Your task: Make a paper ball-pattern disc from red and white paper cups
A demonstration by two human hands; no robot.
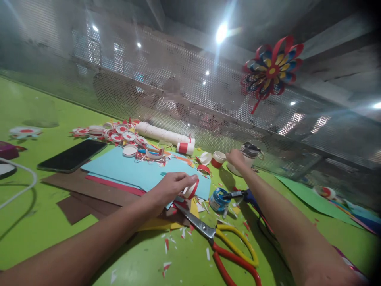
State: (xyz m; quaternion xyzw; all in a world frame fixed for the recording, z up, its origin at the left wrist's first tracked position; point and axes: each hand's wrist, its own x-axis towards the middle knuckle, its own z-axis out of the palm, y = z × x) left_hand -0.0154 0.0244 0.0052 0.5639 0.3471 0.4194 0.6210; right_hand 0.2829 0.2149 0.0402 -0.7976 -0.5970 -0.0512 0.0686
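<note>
Left hand (175, 184): frame centre, fingers closed around a red-and-white cup piece (191, 191).
Right hand (237, 159): right of centre, fingers curled beside a cup (218, 160); cannot tell whether they grip it.
Cut so far: many discs (121, 133) heaped upper left of centre; scraps (166, 245) strewn lower centre.
Seemingly uncut: a cup lying on its side (185, 148), mid-frame.
Scissors (208, 230): lower centre, out of both hands.
Worktop (139, 264): green, cluttered; blue paper (116, 167) centre-left.
Room: perforated screen (119, 89) behind, paper flower (272, 71) upper right, bright lamps above.
</note>
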